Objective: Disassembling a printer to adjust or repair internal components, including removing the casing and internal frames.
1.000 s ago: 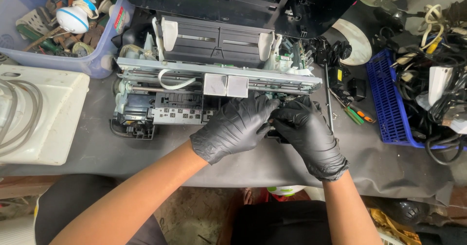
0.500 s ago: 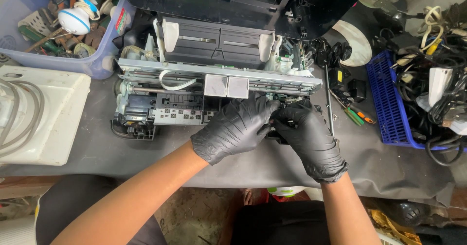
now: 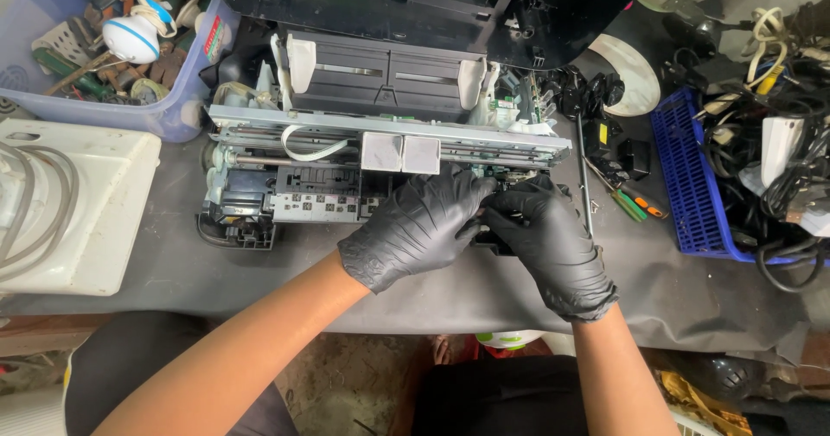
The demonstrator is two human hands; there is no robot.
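- The stripped-down printer chassis [image 3: 346,168], a grey metal and black plastic frame with its cover off, lies across the middle of the dark grey table mat [image 3: 156,267], its right front corner under both gloved hands.
- Far left, a cream plastic housing [image 3: 78,202] with grey cables looped over it sits on the mat, well apart from the hands.
- Behind it, a translucent blue plastic bin [image 3: 177,112] holds mixed tools and a white and blue round part.
- On the chassis's silver metal rail [image 3: 285,120], a white flat ribbon cable [image 3: 307,150] curls down, and two grey square blocks [image 3: 402,152] sit just left of the hands.
- The left hand [image 3: 415,228], in a black glove, lies over the front of the chassis, fingers curled down onto the black part there; what it grips is hidden by the glove, so I cannot tell.
- The right hand [image 3: 549,246], also in a black glove, touches the left at the fingertips, fingers bent in on the same corner; its hold is likewise hidden.
- Just right of the hands, an orange and green handled screwdriver [image 3: 635,202] lies on the mat.
- Far right, a blue plastic slatted tray [image 3: 683,185] is piled with black and white cables.
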